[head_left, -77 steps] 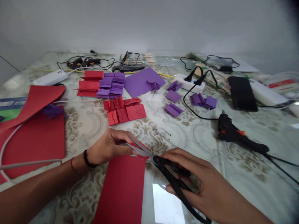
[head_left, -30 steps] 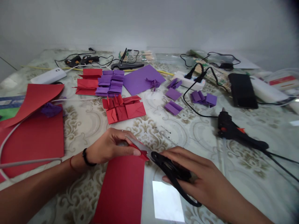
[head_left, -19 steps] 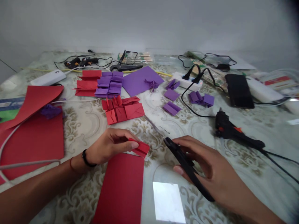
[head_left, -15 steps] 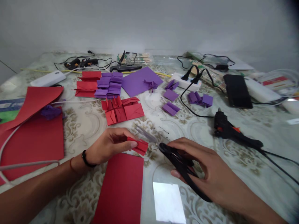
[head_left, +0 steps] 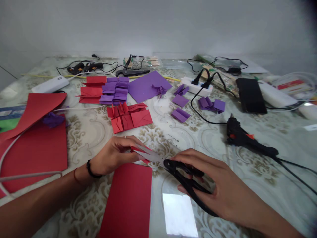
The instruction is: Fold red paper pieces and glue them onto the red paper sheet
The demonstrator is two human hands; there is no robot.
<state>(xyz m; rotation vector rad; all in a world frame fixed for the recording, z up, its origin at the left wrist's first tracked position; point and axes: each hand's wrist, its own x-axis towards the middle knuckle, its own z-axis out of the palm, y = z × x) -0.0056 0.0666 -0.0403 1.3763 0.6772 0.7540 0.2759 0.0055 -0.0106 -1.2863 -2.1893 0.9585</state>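
Observation:
Between the thumb and fingers of my left hand is a small folded red paper piece, partly hidden by blades. My right hand grips black-handled scissors with the fingers in the loops. Their blades are parted and lie at the red piece, close to my left fingertips; whether they touch the paper I cannot tell. Below my left hand lies a flat red paper strip. Just beyond are joined folded red paper pieces.
Purple and red folded blocks, a purple sheet and loose purple pieces lie farther back. A black glue gun, a phone and a power strip are on the right. Red sheets and a white cable lie left.
The scissors have moved left and opened, and their blades now reach the red piece in my left hand. That piece has turned slightly.

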